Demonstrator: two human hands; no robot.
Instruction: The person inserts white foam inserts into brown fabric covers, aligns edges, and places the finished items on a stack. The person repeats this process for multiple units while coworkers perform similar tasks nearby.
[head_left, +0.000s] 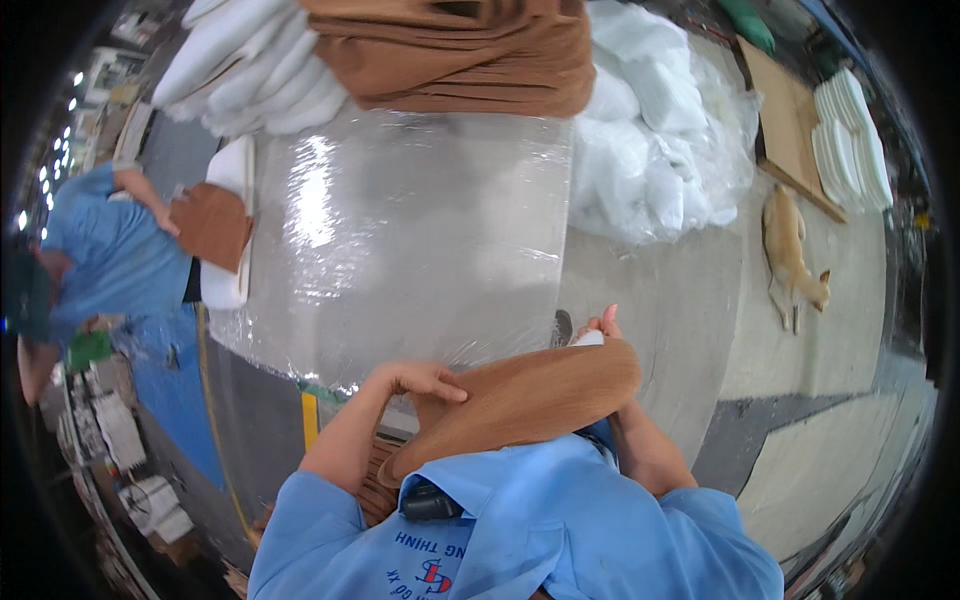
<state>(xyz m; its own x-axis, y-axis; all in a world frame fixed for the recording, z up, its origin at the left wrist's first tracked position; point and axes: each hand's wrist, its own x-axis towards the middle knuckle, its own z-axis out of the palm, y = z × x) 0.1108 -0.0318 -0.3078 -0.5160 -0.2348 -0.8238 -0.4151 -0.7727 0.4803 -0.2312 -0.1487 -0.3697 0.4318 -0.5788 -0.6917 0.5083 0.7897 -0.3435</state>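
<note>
In front of my chest is a brown fabric cushion cover [530, 395], long and rounded at its right end. A bit of white padding [588, 339] shows at its far edge on the right. My left hand [425, 381] grips the cover's far left edge, thumb on top. At the right end, my right hand [607, 322] holds the cover from behind, fingertips showing beyond the white bit; its palm is hidden. Beneath the cover's left end, more brown ribbed material [377, 483] is partly seen.
A plastic-wrapped table [420, 230] bears brown covers [460, 60] and white pads [260, 70]. Right of it are bagged white padding [660, 140], a lying dog [787, 240], a board [790, 130] and stacked white pads [850, 140]. A co-worker [120, 240] at left handles a brown cover [215, 225].
</note>
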